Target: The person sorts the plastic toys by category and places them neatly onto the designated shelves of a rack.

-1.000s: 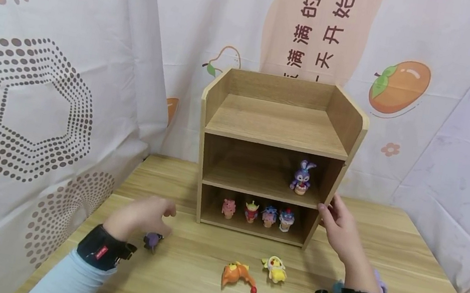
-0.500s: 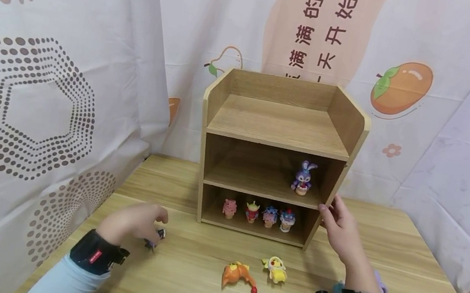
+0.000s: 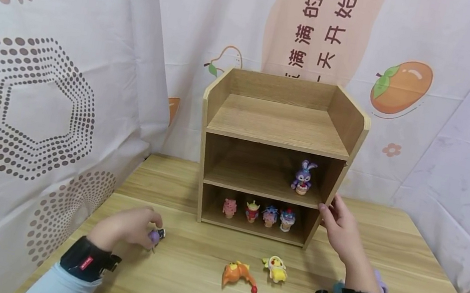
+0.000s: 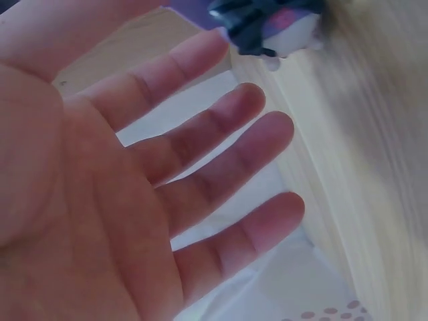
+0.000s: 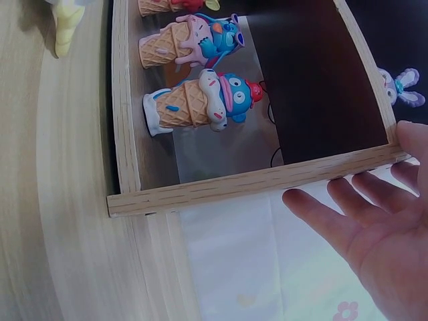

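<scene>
In the head view my left hand (image 3: 132, 226) is low over the table's left side. Its thumb and index finger pinch a small purple figurine (image 3: 154, 237) with a dark and white end; the left wrist view shows this figurine (image 4: 281, 27) at the fingertips, the other fingers extended. My right hand (image 3: 341, 228) holds the right side panel of the wooden shelf (image 3: 276, 145). Its thumb lies on the front edge and its fingers rest along the outer side. A purple rabbit figurine (image 3: 302, 178) stands on the middle level.
Several ice-cream-cone figurines stand on the bottom level, including a blue one (image 3: 287, 220) and a pink one (image 3: 229, 208). An orange figurine (image 3: 236, 273) and a yellow one (image 3: 276, 269) lie in front. A purple thing (image 3: 380, 282) is partly hidden behind my right wrist.
My left hand has come down and left onto the purple figurine, which has turned slightly, its dark and white end now showing. My right hand stays on the shelf side.
</scene>
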Demonstrator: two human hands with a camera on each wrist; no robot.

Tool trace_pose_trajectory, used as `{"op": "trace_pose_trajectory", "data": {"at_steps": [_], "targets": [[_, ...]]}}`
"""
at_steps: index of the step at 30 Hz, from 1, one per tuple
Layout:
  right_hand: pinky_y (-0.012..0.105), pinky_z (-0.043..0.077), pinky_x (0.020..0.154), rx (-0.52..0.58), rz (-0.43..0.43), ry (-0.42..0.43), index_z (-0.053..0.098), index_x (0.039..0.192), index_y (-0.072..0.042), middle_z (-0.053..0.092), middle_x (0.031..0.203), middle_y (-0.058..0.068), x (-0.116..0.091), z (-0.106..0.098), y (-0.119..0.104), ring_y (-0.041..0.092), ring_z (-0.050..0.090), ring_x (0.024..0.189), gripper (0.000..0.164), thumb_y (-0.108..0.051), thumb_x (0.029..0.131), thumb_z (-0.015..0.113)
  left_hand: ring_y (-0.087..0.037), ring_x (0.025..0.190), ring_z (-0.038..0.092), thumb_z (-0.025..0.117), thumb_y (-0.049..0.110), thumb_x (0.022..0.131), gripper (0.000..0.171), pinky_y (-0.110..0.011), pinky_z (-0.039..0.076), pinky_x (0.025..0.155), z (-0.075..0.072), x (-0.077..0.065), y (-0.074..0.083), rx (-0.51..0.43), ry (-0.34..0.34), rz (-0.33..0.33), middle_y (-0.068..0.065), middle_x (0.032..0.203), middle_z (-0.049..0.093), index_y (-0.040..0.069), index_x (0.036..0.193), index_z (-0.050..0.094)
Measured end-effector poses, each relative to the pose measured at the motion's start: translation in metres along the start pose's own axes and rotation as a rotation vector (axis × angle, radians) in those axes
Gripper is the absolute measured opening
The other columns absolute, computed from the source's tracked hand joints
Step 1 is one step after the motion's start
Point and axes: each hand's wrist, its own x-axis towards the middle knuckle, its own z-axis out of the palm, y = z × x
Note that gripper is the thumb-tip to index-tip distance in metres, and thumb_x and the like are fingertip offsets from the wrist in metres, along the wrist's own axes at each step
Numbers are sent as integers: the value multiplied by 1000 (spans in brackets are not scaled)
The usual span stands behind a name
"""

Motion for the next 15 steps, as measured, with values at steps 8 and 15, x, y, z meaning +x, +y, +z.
{"op": "trace_pose_trajectory", "data": {"at_steps": [8, 15], "targets": [[45, 57, 87, 14, -11, -1, 26, 162, -9, 42, 152, 29, 1, 0, 0, 45, 48, 132, 57, -23, 111, 45, -28, 94, 63, 85, 3, 68, 42, -45, 55, 78, 7, -1, -7, -67, -3, 136, -5, 104, 62, 7, 109, 73], [50, 55, 87, 15, -3, -1, 25, 162, -9, 40, 153, 30, 0, 0, -3, 46, 47, 133, 58, -22, 110, 46, -18, 86, 57, 84, -3, 65, 45, -41, 54, 77, 12, -1, -9, -56, 5, 151, -4, 101, 59, 5, 108, 73]]}}
